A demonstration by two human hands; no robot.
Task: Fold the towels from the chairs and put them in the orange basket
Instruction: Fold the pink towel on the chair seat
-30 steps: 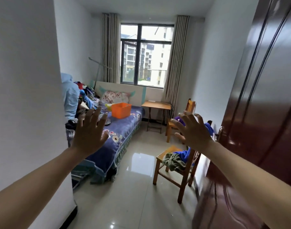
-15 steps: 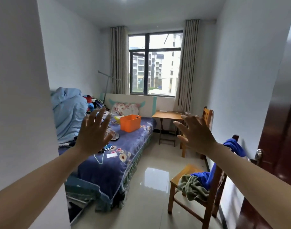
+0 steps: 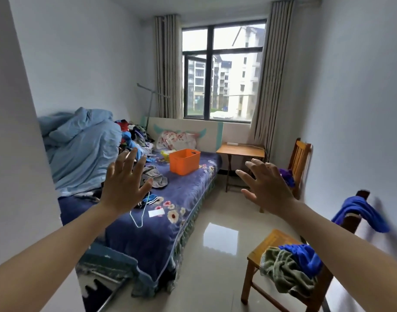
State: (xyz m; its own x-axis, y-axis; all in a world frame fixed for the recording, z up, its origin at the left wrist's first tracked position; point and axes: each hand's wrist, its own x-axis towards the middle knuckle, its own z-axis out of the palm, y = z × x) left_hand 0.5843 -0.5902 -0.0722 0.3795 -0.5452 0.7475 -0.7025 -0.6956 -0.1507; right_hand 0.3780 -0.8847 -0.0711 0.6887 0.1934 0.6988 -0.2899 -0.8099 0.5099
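Observation:
The orange basket [image 3: 184, 161] stands on the blue floral bed [image 3: 161, 224]. A near wooden chair [image 3: 274, 240] at the lower right carries a green towel [image 3: 283, 270] and a blue towel [image 3: 305, 255] on its seat, with another blue towel [image 3: 359, 212] over its backrest. A far wooden chair [image 3: 302, 154] by the right wall holds a purple towel [image 3: 287, 175]. My left hand [image 3: 125, 183] and my right hand [image 3: 266, 186] are raised in front of me, fingers spread, holding nothing.
A heap of pale blue bedding [image 3: 85, 147] and loose clothes [image 3: 134, 136] fills the bed's left side. A small wooden table [image 3: 240, 150] stands under the window. A white wall corner [image 3: 15, 154] is close on my left. Glossy tiled floor [image 3: 215, 248] runs between bed and chairs.
The view has advanced into the room: the dark door on the right has left the frame, and the bed, basket and chairs are closer. Both hands stay raised and spread.

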